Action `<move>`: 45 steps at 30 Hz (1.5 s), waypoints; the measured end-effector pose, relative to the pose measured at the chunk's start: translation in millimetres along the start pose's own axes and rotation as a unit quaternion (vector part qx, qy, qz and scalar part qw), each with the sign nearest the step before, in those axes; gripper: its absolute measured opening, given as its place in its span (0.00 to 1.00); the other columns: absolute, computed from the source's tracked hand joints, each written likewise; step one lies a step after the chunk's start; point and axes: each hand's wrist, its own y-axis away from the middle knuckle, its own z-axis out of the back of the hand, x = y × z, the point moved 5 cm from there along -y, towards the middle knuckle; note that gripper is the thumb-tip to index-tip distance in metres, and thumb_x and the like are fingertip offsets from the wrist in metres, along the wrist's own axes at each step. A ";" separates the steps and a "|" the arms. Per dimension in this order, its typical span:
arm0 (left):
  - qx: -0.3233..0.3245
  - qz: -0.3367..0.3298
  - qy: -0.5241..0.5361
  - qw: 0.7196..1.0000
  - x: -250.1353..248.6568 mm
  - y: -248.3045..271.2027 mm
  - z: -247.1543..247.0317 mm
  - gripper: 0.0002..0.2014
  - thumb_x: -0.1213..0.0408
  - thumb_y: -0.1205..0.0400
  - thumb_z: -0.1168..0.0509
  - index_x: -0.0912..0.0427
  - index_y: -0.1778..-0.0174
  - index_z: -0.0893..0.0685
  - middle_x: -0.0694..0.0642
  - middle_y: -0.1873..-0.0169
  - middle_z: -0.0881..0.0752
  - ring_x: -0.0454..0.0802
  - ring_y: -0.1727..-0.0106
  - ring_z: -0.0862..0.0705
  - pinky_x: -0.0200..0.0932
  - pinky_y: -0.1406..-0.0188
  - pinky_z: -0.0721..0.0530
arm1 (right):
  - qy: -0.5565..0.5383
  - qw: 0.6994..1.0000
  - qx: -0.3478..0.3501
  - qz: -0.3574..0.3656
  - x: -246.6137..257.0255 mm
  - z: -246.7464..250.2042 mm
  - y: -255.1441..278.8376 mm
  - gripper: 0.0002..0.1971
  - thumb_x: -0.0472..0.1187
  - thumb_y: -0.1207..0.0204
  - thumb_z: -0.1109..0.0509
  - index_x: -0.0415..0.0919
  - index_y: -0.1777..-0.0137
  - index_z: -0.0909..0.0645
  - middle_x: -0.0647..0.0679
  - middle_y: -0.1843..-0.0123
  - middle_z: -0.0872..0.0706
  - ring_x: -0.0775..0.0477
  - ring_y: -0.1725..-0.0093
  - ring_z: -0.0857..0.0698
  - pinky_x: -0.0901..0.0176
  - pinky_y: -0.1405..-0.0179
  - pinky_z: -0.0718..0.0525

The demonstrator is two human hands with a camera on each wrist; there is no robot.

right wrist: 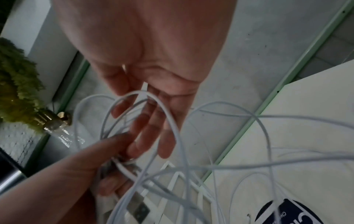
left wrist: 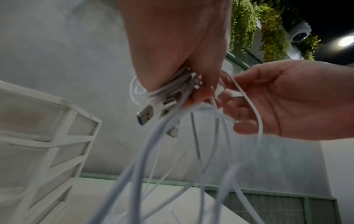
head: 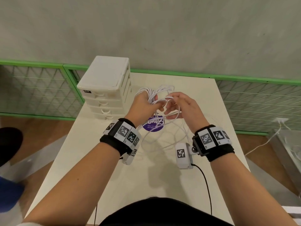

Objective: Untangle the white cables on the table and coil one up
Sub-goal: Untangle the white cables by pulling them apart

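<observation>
Several white cables (head: 150, 95) are bunched into a bundle (left wrist: 168, 91) that my left hand (head: 146, 101) grips above the white table (head: 146, 176). USB plugs (left wrist: 145, 114) stick out below that fist, and strands hang down to loose loops on the table (head: 162, 139). My right hand (head: 182, 105) is just right of the left hand, fingers relaxed and spread. One cable loop (right wrist: 168, 121) drapes over its fingers (right wrist: 145, 128). In the right wrist view my left hand (right wrist: 86, 166) reaches in from lower left, fingertips near the right hand's.
A white drawer unit (head: 105, 88) stands at the table's back left, close to my left hand. A purple round sticker (head: 153, 126) lies under the hanging strands. Green mesh fencing (head: 260, 103) runs behind the table. A black wire (head: 205, 181) trails from the right wrist camera.
</observation>
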 end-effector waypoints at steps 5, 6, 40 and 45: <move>-0.042 0.017 0.058 0.997 -6.2 -5.1 16.1 0.11 0.75 0.19 0.36 0.58 0.64 0.28 0.57 0.74 0.17 0.45 0.81 0.26 0.41 0.82 0.29 | -0.035 0.994 0.015 -0.103 -26.9 6.1 -3.5 0.12 0.26 0.22 0.44 0.44 0.57 0.28 0.38 0.48 0.13 0.40 0.55 0.12 0.51 0.60 0.14; -0.049 0.016 0.073 0.996 -9.3 -5.6 19.6 0.10 0.73 0.18 0.36 0.59 0.62 0.28 0.55 0.75 0.19 0.43 0.81 0.26 0.39 0.82 0.28 | 0.020 0.994 0.042 -0.094 -34.3 3.6 -2.9 0.12 0.25 0.22 0.41 0.44 0.56 0.28 0.39 0.47 0.14 0.45 0.54 0.13 0.59 0.59 0.16; -0.178 0.100 0.017 0.979 29.9 -14.5 84.2 0.13 0.56 0.18 0.34 0.55 0.64 0.28 0.53 0.71 0.22 0.47 0.76 0.29 0.38 0.79 0.31 | 0.082 0.966 -0.246 -0.010 -52.4 76.6 2.0 0.12 0.45 0.14 0.46 0.45 0.43 0.21 0.45 0.66 0.13 0.47 0.84 0.28 0.65 0.85 0.30; -0.252 0.136 0.025 0.958 49.5 -19.6 116.2 0.15 0.53 0.20 0.34 0.57 0.66 0.28 0.53 0.71 0.21 0.54 0.67 0.25 0.39 0.73 0.31 | -0.098 0.908 -0.404 -0.058 -82.4 118.8 18.4 0.13 0.40 0.15 0.50 0.41 0.40 0.25 0.41 0.70 0.16 0.52 0.88 0.34 0.67 0.86 0.38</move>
